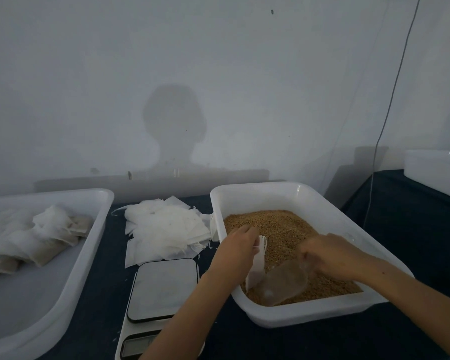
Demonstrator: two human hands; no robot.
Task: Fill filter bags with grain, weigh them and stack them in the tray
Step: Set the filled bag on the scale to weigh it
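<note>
Over the grain tub (322,206), the left hand (240,245) pinches the top of a filter bag (257,266), which hangs below its curled fingers (251,233) above the grain (283,229). The right hand (333,255), blurred, grips a clear scoop (283,284) lying just right of the bag.

No legible text; scale (164,289) display blurred.

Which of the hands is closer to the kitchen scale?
The left. The left hand holds a filter bag just right of the scale; the right hand grips the scoop farther right, over the grain.
</note>
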